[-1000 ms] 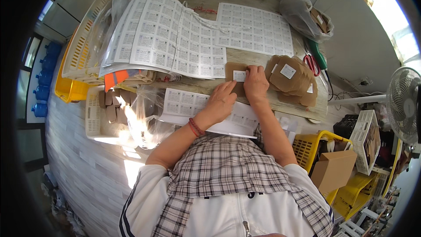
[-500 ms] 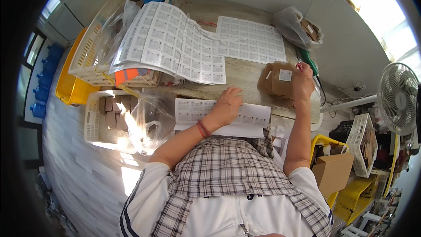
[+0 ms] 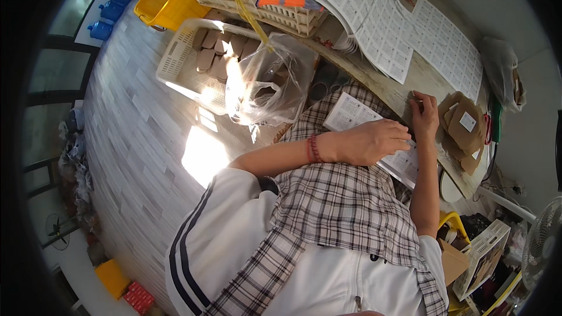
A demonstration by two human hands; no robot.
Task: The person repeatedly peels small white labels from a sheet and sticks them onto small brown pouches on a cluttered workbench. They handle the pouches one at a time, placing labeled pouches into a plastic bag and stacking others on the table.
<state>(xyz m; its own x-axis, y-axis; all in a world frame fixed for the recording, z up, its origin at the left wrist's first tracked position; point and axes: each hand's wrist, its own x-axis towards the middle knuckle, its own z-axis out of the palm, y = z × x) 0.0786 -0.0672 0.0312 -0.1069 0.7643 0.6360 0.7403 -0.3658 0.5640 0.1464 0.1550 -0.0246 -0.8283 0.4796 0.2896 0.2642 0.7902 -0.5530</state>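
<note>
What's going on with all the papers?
A person has the left hand on a label sheet. The right hand is at the edge of the table; I can't tell if it holds anything. Beside it are piled brown cards, the top one with a white label. More sheets lie farther back.

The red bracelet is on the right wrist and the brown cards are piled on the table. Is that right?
Wrong wrist! The head view shows the red bracelet on the wrist of the left hand. The brown cards are piled on the table.
</note>
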